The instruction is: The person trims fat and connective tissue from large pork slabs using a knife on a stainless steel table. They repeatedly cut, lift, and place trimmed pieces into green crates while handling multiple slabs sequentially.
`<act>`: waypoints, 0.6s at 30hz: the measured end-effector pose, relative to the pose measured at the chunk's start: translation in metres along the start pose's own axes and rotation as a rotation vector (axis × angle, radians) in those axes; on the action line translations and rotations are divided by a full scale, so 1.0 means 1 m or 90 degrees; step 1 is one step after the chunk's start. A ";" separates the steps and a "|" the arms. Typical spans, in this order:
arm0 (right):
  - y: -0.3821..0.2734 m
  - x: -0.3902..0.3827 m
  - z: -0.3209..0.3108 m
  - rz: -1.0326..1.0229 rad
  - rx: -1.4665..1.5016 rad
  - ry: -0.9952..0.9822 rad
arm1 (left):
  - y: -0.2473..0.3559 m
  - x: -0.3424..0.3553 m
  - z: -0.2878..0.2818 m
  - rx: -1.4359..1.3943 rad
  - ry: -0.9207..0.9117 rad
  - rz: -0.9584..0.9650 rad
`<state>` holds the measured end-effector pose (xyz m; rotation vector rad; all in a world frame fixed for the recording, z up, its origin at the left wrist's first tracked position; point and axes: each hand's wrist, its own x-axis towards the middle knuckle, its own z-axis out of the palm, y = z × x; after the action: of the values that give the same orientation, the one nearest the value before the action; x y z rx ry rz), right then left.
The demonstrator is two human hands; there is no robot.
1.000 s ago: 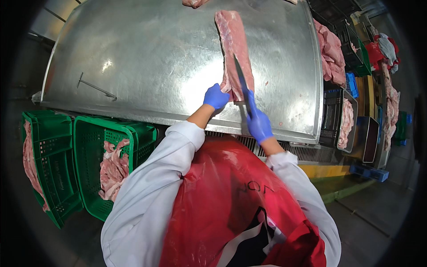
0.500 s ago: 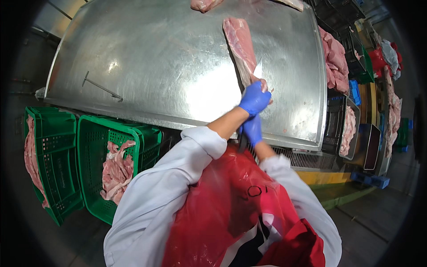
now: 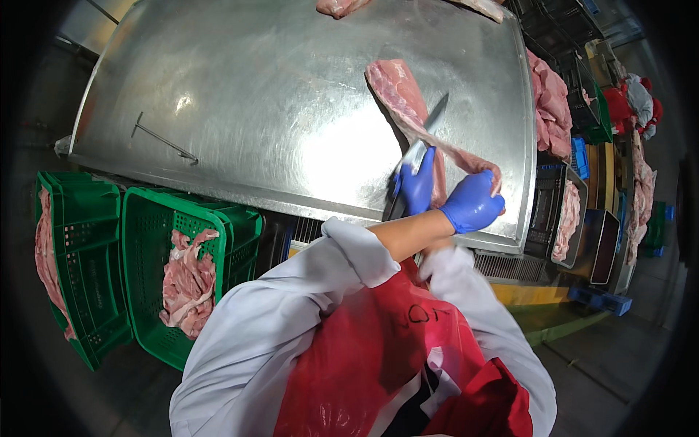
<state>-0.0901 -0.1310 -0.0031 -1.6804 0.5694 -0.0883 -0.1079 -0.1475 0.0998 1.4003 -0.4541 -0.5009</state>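
A long cut of pink meat (image 3: 395,89) is laid on the bare steel table (image 3: 255,95), right of its middle and close to the near edge. A narrow strip (image 3: 460,156) of it is pulled out to the right, its end gripped in the closed, blue-gloved left hand (image 3: 473,202), whose forearm is crossed over the right one. The handle of a long-bladed knife (image 3: 439,111) is clasped in the blue-gloved right hand (image 3: 417,182); the blade is passed beneath the strip, with the tip pointed away from the body. A thin metal rod (image 3: 166,138) with a short crossbar is set down at the table's left. Below the table's near edge, pale meat trimmings (image 3: 191,284) are held in a green perforated crate (image 3: 137,284).
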 end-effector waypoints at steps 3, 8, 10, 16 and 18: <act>-0.041 0.049 -0.012 0.168 0.050 -0.037 | 0.016 0.001 0.019 0.046 -0.007 0.046; 0.014 -0.049 0.023 0.043 0.007 -0.110 | 0.046 0.009 0.001 -0.016 0.022 0.027; 0.018 0.005 0.025 -0.022 -0.019 -0.065 | 0.051 0.003 0.007 -0.026 0.020 0.053; -0.016 0.024 0.062 0.058 0.037 -0.115 | 0.093 0.010 0.000 -0.104 0.007 0.079; -0.010 -0.023 0.075 0.022 -0.037 -0.154 | 0.099 0.015 -0.005 -0.146 -0.002 0.087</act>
<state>-0.0796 -0.0523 -0.0028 -1.7075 0.4207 0.1562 -0.0868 -0.1428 0.1976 1.1401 -0.4763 -0.4296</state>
